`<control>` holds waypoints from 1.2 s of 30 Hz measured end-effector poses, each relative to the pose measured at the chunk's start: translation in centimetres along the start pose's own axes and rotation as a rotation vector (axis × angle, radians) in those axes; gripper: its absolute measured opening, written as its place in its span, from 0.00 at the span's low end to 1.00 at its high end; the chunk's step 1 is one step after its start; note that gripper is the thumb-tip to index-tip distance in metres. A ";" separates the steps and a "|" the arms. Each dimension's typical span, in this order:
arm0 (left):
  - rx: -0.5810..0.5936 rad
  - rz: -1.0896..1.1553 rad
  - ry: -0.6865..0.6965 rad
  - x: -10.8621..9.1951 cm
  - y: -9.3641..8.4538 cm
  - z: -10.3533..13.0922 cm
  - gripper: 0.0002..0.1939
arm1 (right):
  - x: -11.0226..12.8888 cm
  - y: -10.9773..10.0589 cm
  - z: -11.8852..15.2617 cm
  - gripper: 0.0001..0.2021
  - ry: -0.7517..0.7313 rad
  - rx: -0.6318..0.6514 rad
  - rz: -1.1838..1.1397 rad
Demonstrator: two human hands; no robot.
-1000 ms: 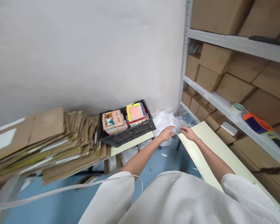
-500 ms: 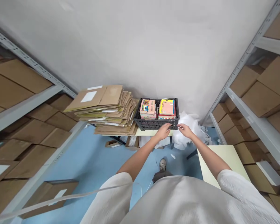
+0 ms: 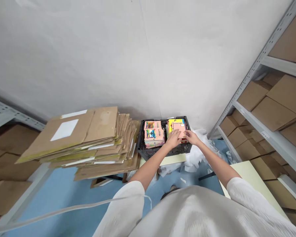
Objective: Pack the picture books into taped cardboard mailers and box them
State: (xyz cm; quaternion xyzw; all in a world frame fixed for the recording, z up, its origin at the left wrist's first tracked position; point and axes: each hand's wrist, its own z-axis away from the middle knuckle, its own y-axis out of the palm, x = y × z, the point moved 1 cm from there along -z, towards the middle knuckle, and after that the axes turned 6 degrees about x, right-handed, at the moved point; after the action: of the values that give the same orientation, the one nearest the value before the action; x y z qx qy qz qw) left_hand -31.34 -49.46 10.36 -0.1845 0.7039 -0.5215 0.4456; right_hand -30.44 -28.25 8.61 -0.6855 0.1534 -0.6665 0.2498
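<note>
The left hand (image 3: 173, 140) lays its fingers, slightly spread, over the near left part of a pink booklet (image 3: 178, 127), while the right hand (image 3: 192, 137) meets the booklet's right edge with thumb and fingertips; whether either pinches it or only touches cannot be told. Hands on opposite sides probably keep the thin booklet level and square. It lies directly beneath the left fingers, topping the right-hand stack in a black plastic crate (image 3: 146, 153), its long axis apparently running away from the body toward the wall (image 3: 148, 59), with a small white label at the far right corner. Just beyond the fingertips a yellow-covered book (image 3: 172, 122) shows under it. Left of the fingers stands a stack of pink illustrated books (image 3: 153, 134), likely set apart to keep two piles tidy; farther left are flattened cardboard boxes (image 3: 98, 125).
</note>
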 end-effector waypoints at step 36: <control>0.512 1.414 -0.140 -35.3 23.8 -7.7 0.12 | -12.8 -16.4 33.7 0.12 0.243 -0.730 0.108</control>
State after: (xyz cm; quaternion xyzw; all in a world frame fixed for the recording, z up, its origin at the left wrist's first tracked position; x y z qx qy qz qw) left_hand -13.89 -10.22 4.80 0.3879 0.4816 -0.2454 0.7466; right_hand 0.14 -3.07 7.33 -0.6362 0.4448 -0.6304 0.0043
